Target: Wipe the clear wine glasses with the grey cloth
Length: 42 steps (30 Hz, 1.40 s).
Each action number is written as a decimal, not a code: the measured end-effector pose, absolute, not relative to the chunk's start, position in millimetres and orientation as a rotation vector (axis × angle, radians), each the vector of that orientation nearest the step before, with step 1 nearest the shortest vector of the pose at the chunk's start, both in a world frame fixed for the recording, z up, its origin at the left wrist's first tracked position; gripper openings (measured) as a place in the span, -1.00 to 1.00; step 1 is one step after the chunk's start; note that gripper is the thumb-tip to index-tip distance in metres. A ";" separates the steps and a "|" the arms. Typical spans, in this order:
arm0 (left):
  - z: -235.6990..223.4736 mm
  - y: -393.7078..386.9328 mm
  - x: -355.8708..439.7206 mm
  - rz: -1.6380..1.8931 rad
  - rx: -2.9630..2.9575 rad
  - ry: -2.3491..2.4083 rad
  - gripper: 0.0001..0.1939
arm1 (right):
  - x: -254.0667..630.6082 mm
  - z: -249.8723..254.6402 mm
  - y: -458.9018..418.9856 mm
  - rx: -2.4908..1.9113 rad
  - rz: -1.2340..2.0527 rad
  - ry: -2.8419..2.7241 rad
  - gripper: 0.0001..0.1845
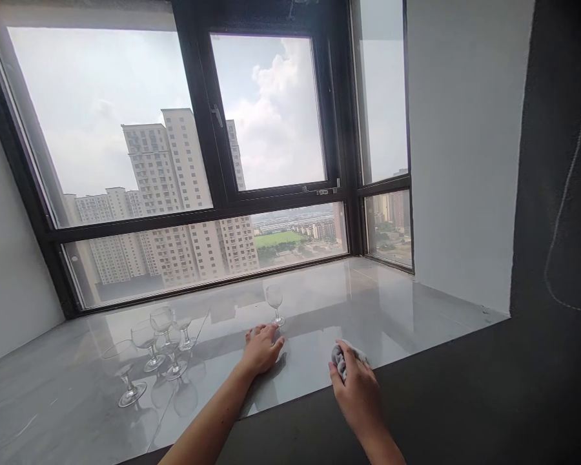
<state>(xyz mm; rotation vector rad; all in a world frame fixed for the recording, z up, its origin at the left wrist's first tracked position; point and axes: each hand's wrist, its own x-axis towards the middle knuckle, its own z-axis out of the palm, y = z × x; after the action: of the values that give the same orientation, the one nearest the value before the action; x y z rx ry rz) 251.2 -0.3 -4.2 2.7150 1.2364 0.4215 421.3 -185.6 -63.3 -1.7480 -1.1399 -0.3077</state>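
My left hand (263,349) is low over the grey glossy windowsill (310,352), its fingers stretched out and apart. Just beyond its fingertips stands a clear stemmed glass (274,297), upright; whether a finger touches the glass's foot I cannot tell. Near the sill's front edge my right hand (361,391) is closed around a bunched grey-and-white cloth (339,363). To the left, several more clear stemmed glasses stand upright in a group, the nearest glass (132,392) at its left front.
Behind the sill is a dark-framed window (203,210) with metal handles (217,116). A pale wall (459,155) closes the right side. The sill's front edge runs diagonally, with a dark surface (440,400) below it. A thin cord (556,226) hangs at the far right.
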 end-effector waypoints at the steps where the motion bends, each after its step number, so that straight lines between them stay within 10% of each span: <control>1: -4.2 -0.3 251.3 0.425 2.718 1.244 -0.45 | 421.5 -63.6 -185.2 -1.746 -0.320 -1.139 -0.61; 23: -0.7 -65.1 154.6 1.161 2.744 1.002 -0.69 | 427.5 -77.5 -183.9 -1.697 -0.373 -1.172 -0.59; 42: 13.8 -22.7 -64.8 0.960 2.139 2.105 -0.66 | 435.1 -91.0 -178.0 -1.688 -0.435 -1.191 -0.54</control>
<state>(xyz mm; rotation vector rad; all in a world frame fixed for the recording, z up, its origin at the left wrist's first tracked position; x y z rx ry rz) -64.8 -22.7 13.8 2.1392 2.1051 0.9597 435.1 -178.0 -91.0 -1.6878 -1.1912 -0.4349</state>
